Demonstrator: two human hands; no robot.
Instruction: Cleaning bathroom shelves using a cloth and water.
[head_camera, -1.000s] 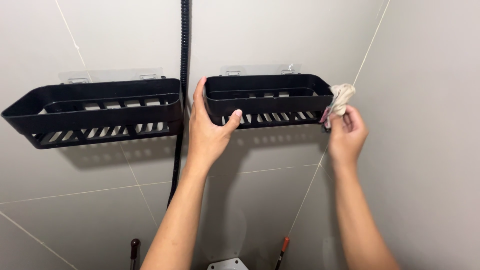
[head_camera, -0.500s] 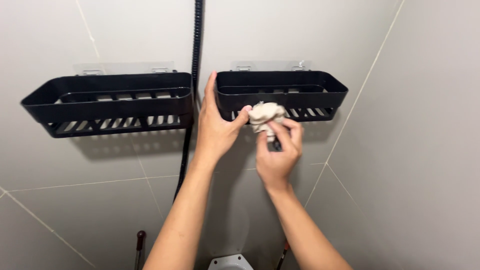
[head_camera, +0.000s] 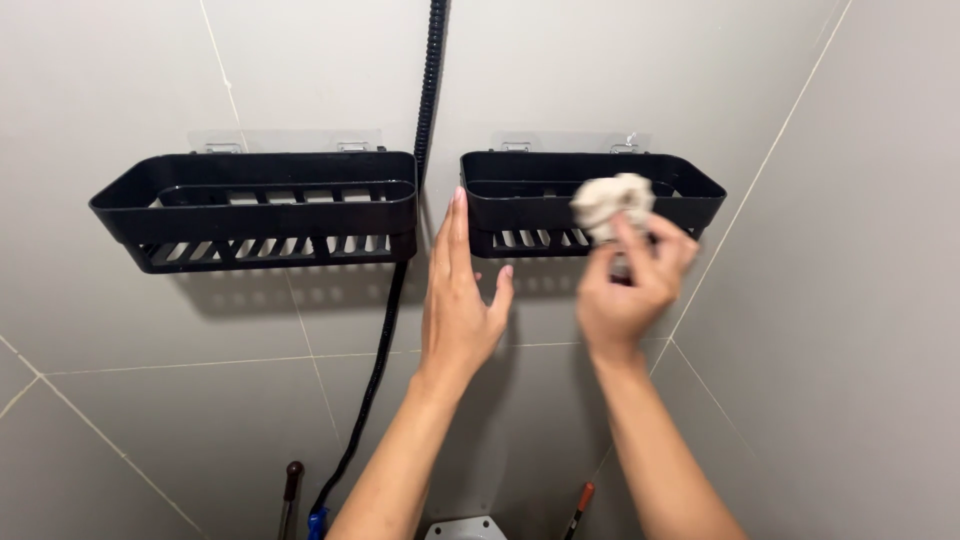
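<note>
Left hand (head_camera: 462, 305) flat, right hand (head_camera: 628, 290) clenched

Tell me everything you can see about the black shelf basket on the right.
The right basket is a black, plastic-looking oblong tray with rounded corners, a solid rim and a slatted bottom. It hangs level on the grey tiled wall from a clear mounting strip, beside a black hose. The right hand presses a crumpled pale cloth against its front; the left hand hovers open near its left end.
</note>
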